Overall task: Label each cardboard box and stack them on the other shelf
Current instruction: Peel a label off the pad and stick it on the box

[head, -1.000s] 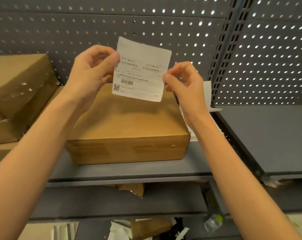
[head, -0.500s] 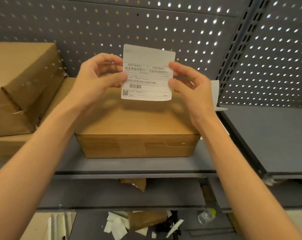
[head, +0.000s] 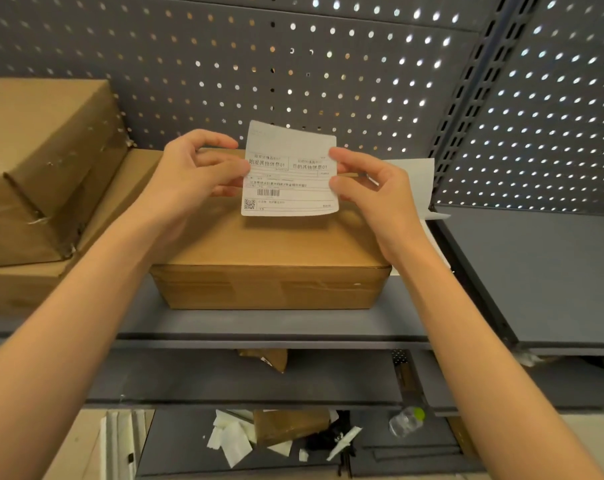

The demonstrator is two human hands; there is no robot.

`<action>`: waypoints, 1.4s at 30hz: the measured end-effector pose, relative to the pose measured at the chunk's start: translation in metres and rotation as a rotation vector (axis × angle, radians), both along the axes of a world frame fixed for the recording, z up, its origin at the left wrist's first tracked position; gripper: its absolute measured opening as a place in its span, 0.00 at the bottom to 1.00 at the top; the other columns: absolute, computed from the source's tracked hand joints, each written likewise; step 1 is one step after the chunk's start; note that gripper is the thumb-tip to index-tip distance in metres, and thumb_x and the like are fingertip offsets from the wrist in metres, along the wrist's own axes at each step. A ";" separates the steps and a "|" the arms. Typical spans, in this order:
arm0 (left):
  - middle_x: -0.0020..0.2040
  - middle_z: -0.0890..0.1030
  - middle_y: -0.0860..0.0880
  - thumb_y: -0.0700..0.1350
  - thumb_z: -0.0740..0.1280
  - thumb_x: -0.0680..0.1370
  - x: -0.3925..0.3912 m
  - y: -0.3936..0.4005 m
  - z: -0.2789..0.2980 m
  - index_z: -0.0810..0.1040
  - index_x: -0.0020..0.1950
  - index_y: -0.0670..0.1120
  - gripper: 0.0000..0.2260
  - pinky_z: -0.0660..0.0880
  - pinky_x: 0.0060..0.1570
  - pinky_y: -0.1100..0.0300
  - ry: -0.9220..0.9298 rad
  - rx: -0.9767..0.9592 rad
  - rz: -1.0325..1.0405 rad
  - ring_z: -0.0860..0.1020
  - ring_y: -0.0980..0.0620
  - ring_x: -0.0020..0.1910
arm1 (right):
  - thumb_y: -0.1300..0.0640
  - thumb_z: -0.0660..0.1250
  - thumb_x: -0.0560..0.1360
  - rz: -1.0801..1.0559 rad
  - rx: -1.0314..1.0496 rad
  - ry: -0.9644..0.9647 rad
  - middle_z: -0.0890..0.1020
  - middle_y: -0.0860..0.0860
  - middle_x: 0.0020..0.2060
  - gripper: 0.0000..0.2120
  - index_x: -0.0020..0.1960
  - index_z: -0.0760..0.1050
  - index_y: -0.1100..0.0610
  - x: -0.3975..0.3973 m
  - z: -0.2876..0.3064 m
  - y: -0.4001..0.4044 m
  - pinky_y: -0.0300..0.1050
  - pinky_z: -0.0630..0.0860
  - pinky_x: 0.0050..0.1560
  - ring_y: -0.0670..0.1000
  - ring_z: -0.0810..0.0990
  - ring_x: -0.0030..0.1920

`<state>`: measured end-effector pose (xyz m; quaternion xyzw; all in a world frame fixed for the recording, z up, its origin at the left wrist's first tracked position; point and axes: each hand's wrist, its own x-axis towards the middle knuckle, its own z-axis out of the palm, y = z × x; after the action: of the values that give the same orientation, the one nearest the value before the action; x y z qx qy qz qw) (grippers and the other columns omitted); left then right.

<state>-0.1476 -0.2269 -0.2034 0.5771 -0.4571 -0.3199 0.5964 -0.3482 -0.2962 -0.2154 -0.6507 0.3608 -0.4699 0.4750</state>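
Observation:
A white shipping label [head: 290,174] with a barcode and QR code hangs in the air above a flat cardboard box [head: 273,268]. My left hand [head: 193,178] pinches the label's left edge and my right hand [head: 370,188] pinches its right edge. The box lies on the grey shelf [head: 259,323] directly below the label. Its top carries no label that I can see.
Two more cardboard boxes [head: 41,161] are stacked at the left of the same shelf. White backing paper [head: 415,178] lies right of the box. A bare grey shelf [head: 543,271] stands to the right past a slotted upright [head: 467,98]. Paper scraps [head: 231,441] and a bottle [head: 406,420] lie below.
Both hands have lowered the label a little toward the box top, and it now hangs straighter. The view has tilted upward, showing more of the pegboard.

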 end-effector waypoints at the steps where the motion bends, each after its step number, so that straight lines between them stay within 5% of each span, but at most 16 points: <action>1: 0.40 0.84 0.50 0.37 0.70 0.74 0.001 -0.001 0.000 0.73 0.54 0.45 0.11 0.79 0.38 0.64 -0.004 0.009 0.013 0.83 0.55 0.37 | 0.69 0.67 0.72 -0.002 0.000 0.010 0.78 0.43 0.40 0.17 0.59 0.78 0.58 0.001 0.000 0.000 0.41 0.77 0.55 0.39 0.78 0.41; 10: 0.38 0.83 0.47 0.40 0.73 0.71 0.006 -0.010 -0.005 0.73 0.46 0.49 0.11 0.77 0.38 0.57 -0.104 0.086 0.137 0.81 0.51 0.34 | 0.67 0.67 0.73 0.025 -0.008 0.159 0.78 0.44 0.43 0.17 0.61 0.77 0.58 0.007 -0.004 -0.007 0.39 0.77 0.53 0.47 0.79 0.45; 29: 0.34 0.82 0.45 0.39 0.74 0.70 0.015 -0.030 -0.007 0.71 0.42 0.48 0.12 0.74 0.35 0.58 -0.180 0.271 0.192 0.81 0.46 0.37 | 0.64 0.67 0.73 -0.037 -0.004 0.349 0.80 0.49 0.48 0.17 0.61 0.77 0.57 0.021 -0.009 -0.024 0.45 0.76 0.57 0.49 0.80 0.49; 35: 0.34 0.81 0.46 0.36 0.72 0.71 0.014 -0.031 -0.002 0.74 0.39 0.46 0.09 0.71 0.24 0.69 -0.163 0.310 0.136 0.78 0.59 0.23 | 0.62 0.68 0.73 -0.102 0.001 0.306 0.82 0.51 0.48 0.12 0.56 0.81 0.57 0.025 -0.008 -0.029 0.41 0.74 0.50 0.45 0.76 0.43; 42: 0.35 0.81 0.46 0.40 0.73 0.72 0.013 -0.037 -0.003 0.74 0.37 0.46 0.09 0.70 0.29 0.63 -0.299 0.348 0.187 0.80 0.52 0.31 | 0.64 0.68 0.71 -0.088 0.004 0.433 0.81 0.50 0.45 0.12 0.54 0.81 0.59 0.028 -0.005 -0.031 0.41 0.72 0.50 0.47 0.73 0.44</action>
<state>-0.1344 -0.2641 -0.2060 0.7520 -0.4229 -0.2481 0.4406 -0.3207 -0.3275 -0.2208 -0.7192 0.4832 -0.3389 0.3666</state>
